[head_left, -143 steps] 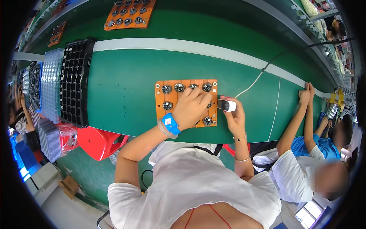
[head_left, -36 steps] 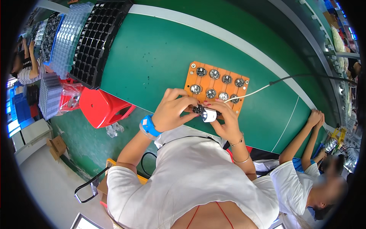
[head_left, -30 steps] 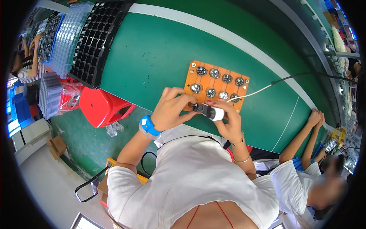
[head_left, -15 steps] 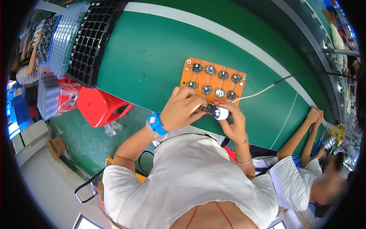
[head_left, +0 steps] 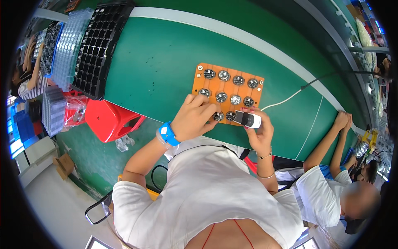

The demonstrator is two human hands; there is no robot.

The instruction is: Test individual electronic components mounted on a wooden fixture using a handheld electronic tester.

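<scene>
An orange board (head_left: 214,85) lies on the green table, with several small round black-and-silver parts set in rows in it. My left hand (head_left: 195,114) is at the board's near left corner, fingers curled, thumb and fingertips pinching the edge of a round black part (head_left: 218,116). In my right hand (head_left: 262,130) is a small white-and-black handheld device (head_left: 251,120), its black end pointing left over the board's near edge. Beside that end sits another round part (head_left: 230,116). A white cable (head_left: 282,102) runs from near my right hand toward the far right. The device's exact kind cannot be made out.
Black compartment trays (head_left: 99,50) and clear plastic trays (head_left: 72,45) stand at the far left. A red stool (head_left: 105,120) is beside the table's left end. At the right a co-worker's hands (head_left: 343,120) rest on the table by its white rim.
The round part held near the device is now down at the board's near row. My right hand has turned the device so its black end points left. The board appears slightly farther left.
</scene>
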